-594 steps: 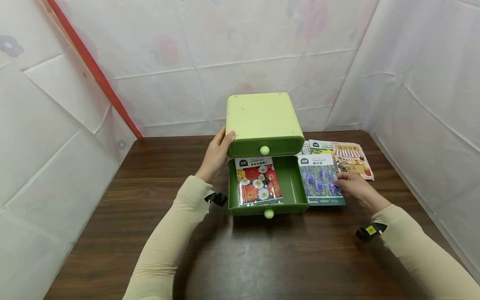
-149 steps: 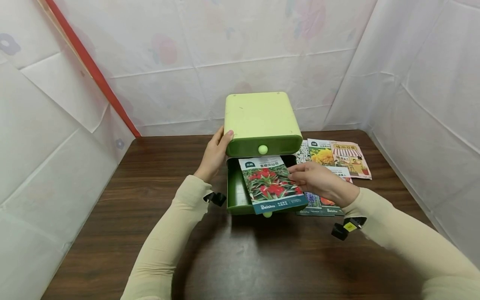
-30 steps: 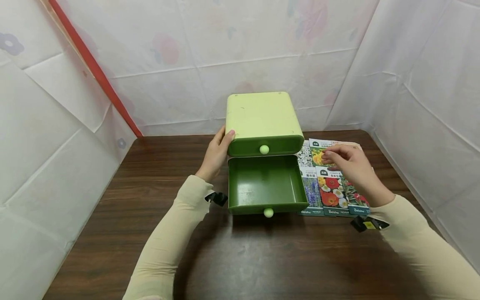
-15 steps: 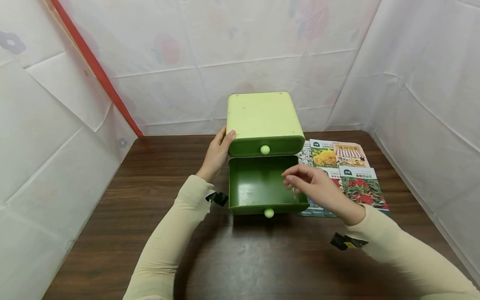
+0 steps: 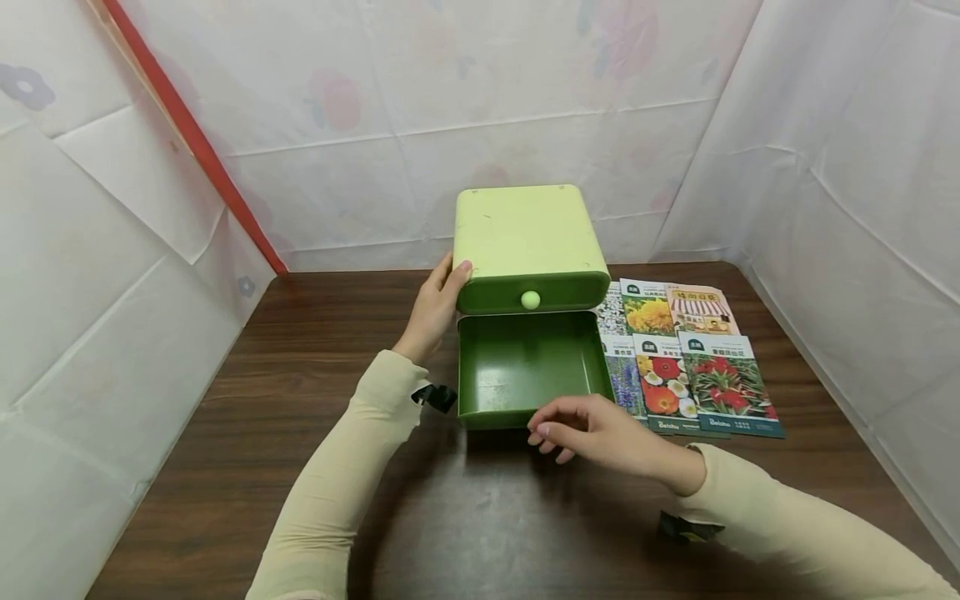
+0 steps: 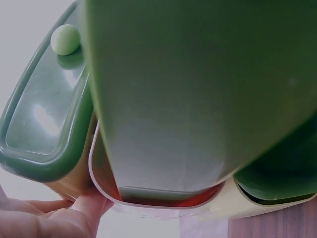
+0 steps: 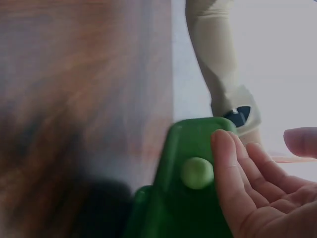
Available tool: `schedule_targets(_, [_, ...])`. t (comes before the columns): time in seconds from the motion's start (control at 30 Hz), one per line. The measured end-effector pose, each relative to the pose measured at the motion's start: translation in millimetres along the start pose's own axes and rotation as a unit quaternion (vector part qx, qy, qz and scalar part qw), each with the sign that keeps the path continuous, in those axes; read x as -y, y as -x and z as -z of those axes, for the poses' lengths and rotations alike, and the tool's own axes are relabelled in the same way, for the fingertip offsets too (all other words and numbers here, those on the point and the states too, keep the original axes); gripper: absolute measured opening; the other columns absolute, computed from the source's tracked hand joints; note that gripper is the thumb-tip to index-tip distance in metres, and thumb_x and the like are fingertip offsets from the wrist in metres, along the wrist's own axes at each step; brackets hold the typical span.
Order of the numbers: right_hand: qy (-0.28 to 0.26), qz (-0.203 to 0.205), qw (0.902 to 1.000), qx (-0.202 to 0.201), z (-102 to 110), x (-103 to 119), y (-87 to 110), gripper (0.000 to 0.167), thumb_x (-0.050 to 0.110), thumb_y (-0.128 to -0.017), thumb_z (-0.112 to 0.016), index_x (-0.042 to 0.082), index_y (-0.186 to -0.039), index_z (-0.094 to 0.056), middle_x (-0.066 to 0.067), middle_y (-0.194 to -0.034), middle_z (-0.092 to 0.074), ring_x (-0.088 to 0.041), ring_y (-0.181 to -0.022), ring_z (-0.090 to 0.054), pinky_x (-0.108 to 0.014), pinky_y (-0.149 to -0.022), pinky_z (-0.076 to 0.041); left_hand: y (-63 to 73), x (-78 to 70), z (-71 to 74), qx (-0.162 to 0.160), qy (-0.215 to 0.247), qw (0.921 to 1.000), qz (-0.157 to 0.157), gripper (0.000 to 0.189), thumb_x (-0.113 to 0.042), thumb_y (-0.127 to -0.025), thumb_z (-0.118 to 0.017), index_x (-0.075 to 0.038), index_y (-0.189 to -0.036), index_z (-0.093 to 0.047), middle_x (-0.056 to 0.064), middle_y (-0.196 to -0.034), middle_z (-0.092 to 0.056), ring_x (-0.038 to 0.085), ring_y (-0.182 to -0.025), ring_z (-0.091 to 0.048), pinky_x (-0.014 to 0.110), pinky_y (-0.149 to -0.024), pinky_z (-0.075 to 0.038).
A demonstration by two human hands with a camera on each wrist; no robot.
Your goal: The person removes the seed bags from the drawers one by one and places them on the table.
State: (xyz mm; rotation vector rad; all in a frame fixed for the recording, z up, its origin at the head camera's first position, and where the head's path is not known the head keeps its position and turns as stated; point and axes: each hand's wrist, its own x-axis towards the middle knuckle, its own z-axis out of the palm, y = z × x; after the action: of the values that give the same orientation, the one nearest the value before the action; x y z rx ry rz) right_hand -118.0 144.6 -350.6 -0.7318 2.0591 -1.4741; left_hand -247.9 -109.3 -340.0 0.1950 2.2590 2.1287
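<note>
A small pale-green cabinet (image 5: 528,229) with dark green drawers stands on the table. Its top drawer (image 5: 480,294) is closed; the drawer below (image 5: 517,362) is pulled out, with nothing inside. My left hand (image 5: 431,312) lies against the cabinet's left side, thumb at the upper front corner; the left wrist view shows its fingers extended along the wall. My right hand (image 5: 588,433) is at the pulled-out drawer's front. Its extended fingers are beside the round knob (image 7: 197,173) in the right wrist view, thumb apart.
Right of the cabinet lie several seed packets in two rows: a red-flower packet (image 5: 727,387), a poppy packet (image 5: 667,387), a lavender packet (image 5: 626,375), a yellow-flower packet (image 5: 647,315) and a pink packet (image 5: 701,308) among them. Cloth walls (image 5: 480,108) enclose the wooden table (image 5: 247,433).
Packets that were in the drawer earlier now lie on the table at the right. My right hand has moved from over the packets, leftward and nearer, to the drawer's front. The left hand has stayed put.
</note>
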Motion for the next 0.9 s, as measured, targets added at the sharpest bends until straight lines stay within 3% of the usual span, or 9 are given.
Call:
schedule_targets(0.17, [-0.018,-0.042,0.9987,0.021,-5.5,-10.8,-0.1,0.034,0.025,-0.103,-0.053,-0.002,-0.117,-0.067,-0.023,-0.107,-0.071,-0.024,-0.093,-0.071,-0.034,-0.073,-0.060,0.0,0.9,0.2,0.000,0.000,1.0000,-0.002,0.073,-0.053,-0.098,-0.049,-0.024,-0.158,-0.019,0.004,-0.158,-0.033,0.026,-0.125,-0.053,0.045,-0.101,-0.049])
schedule_targets(0.33, [-0.063,-0.091,0.9936,0.023,-10.1,-21.7,-2.1,0.042,0.033,-0.102,-0.054,-0.004,-0.116,-0.069,-0.024,-0.108,-0.071,-0.032,-0.094,-0.071,-0.040,-0.072,-0.061,-0.2,1.4,0.6,0.002,-0.007,1.0000,-0.004,0.073,-0.054,-0.098,-0.048,-0.025,-0.158,-0.019,0.004,-0.158,-0.033,0.025,-0.127,-0.052,0.046,-0.101,-0.049])
schedule_targets(0.7, [-0.134,-0.146,0.9800,0.010,-17.0,-40.0,-6.2,0.062,0.045,-0.103,-0.046,-0.012,-0.121,-0.063,-0.022,-0.105,-0.073,-0.026,-0.088,-0.073,-0.045,-0.076,-0.060,-1.6,1.1,0.2,-0.001,-0.004,1.0000,-0.004,0.072,-0.052,-0.099,-0.049,-0.024,-0.158,-0.020,0.005,-0.157,-0.035,0.025,-0.126,-0.053,0.046,-0.101,-0.050])
schedule_targets(0.9, [-0.227,-0.165,0.9592,-0.033,-22.8,-52.7,-9.7,0.068,0.047,-0.101,-0.051,-0.014,-0.132,-0.052,-0.018,-0.111,-0.072,-0.022,-0.092,-0.073,-0.040,-0.086,-0.058,-1.4,0.7,-0.5,-0.004,0.002,1.0000,-0.003,0.071,-0.052,-0.098,-0.050,-0.025,-0.158,-0.022,0.005,-0.156,-0.037,0.025,-0.124,-0.054,0.045,-0.099,-0.051])
